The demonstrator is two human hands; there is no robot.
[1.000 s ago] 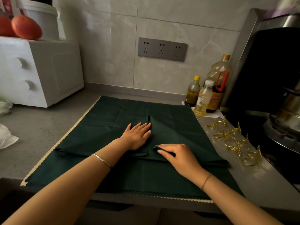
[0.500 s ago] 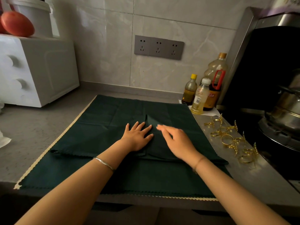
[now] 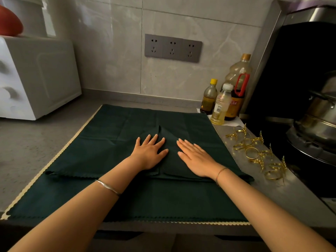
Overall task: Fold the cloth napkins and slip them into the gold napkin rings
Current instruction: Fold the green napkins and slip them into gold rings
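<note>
Both hands lie flat on the top napkin (image 3: 109, 142), gripping nothing. The left hand (image 3: 150, 151) has its fingers spread and rests at the upright fold edge that runs up the middle. The right hand (image 3: 196, 159) has straight fingers close together and presses the flap just right of that edge. This dark green napkin is already doubled into a wide band. It lies across a second green cloth (image 3: 163, 200) with cream scalloped trim, spread on the grey counter (image 3: 36, 142). The gold napkin rings (image 3: 254, 153) sit in a loose cluster on bare counter to the right, beside the stove and well apart from either hand; none is threaded yet. We read the step as setting the crease on the flap. To do it well, we would anchor with the left palm at the seam and sweep the right palm outward and toward the near scalloped hem, so trapped air and wrinkles leave at the open side. We would check that the near hems line up before pressing hard. The cloth looks soft, so a light crease may spring open. The band looks too wide for a ring as it lies, so further folds probably remain. Oil bottles (image 3: 221, 104) stand at the back, clear of the work.
</note>
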